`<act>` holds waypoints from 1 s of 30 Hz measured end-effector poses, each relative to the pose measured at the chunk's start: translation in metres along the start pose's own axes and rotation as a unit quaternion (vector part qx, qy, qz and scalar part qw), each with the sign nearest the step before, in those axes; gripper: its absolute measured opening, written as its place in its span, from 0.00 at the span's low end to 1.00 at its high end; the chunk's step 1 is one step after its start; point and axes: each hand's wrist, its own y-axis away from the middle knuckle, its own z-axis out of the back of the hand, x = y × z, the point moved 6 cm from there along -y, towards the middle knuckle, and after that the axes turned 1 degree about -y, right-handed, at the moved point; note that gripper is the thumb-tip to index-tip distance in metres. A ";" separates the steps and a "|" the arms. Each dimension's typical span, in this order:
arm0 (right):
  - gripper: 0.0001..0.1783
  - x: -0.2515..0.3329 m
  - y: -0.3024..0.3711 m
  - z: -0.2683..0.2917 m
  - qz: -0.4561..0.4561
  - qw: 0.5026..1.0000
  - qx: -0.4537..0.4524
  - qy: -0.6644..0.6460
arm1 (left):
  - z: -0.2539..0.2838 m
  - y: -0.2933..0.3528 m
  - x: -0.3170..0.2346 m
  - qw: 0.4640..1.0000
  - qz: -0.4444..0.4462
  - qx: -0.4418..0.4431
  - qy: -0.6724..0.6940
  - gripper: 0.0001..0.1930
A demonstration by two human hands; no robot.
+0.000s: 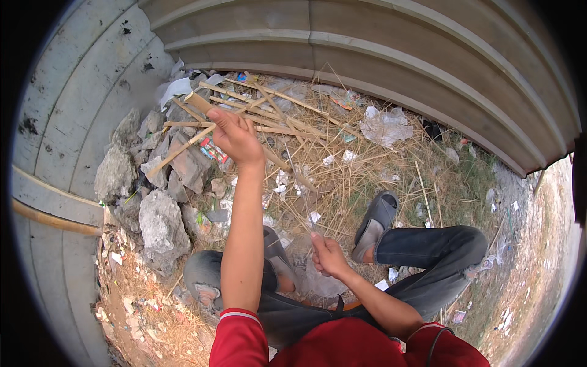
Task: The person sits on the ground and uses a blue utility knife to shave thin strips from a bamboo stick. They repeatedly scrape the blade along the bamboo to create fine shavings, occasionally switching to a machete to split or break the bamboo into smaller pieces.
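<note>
1. Ribbed metal sheeting [391, 67] is walling off the far side, and straw-strewn ground [361, 162] is spreading before me, dotted with scraps.
2. My left fingers [246, 125] are closing firmly round a bamboo strip [198, 103], thumb lying along it; one end is pointing past the thumb to the upper left, the other slanting toward the ground ahead of my feet.
3. My right fingers [318, 262] are curling tight, with no gap, round the near end of a thin tool [312, 222], which is reaching forward toward the strip's lower end; whether the two are touching, I cannot tell.
4. For good work, I am judging that short, controlled strokes suit best, directed away from my left wrist and my knees.
5. Bracing the strip's lower end on something firm would probably be steadier than trusting loose straw.
6. Farther out, more bamboo pieces [275, 112] are lying crisscrossed, and grey rocks [162, 223] are sitting to the left.
7. My shoes [378, 214] are resting either side of the right fingers.
</note>
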 end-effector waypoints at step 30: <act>0.31 0.175 0.110 0.007 0.049 0.993 0.041 -0.100 | -0.044 0.032 0.004 0.915 0.124 0.369 0.102 0.36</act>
